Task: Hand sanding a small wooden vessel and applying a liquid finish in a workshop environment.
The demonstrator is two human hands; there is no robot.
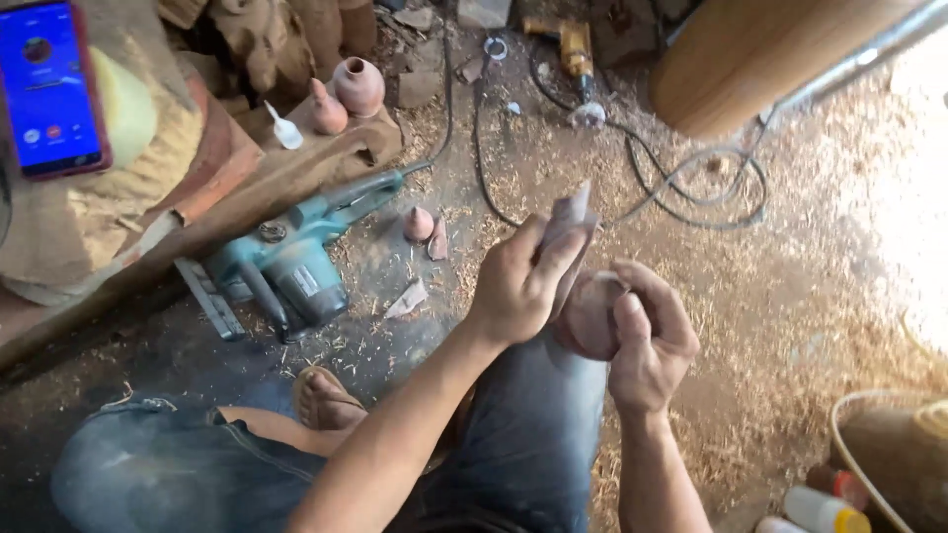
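Your left hand (518,281) pinches a strip of sandpaper (570,229) against a rounded wooden piece (591,314). Your right hand (647,341) has its fingers wrapped around that piece.

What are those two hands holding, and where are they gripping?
The right hand cups a round wooden piece around its side. The left hand pinches a sheet of sandpaper near its lower end, against the wood.

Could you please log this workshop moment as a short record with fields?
setting: workshop floor strewn with sawdust
left hand: presses a folded sheet of sandpaper against the workpiece
right hand: grips a rounded reddish wooden piece
nearest tool: teal electric planer on the floor to the left
behind it: small turned wooden vase on a block
far back: yellow power drill with cables
top left: smartphone with a lit blue screen
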